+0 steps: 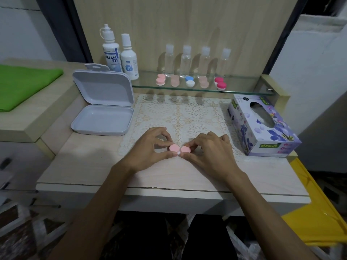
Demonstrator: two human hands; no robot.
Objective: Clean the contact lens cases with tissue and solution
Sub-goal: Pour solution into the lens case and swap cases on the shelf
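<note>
The worktop (90, 166) carries a lace mat (187, 113), with an open grey box (102, 109) at its left and a tissue box (262, 126) at its right; no tissue is pulled out. Behind, two solution bottles (120, 55) stand capped beside a glass shelf (244, 89) holding five more lens cases (190, 81) in a row. Cleaning looks barely begun: likely only the opening of the first case is in hand, with wetting, wiping and the shelf's cases all left. The left hand (150, 147) pinches the left pink cap and the right hand (208, 149) pinches the right one of the pink lens case (179, 149), which is at the mat's near edge. Its long axis runs left to right, caps facing up.
</note>
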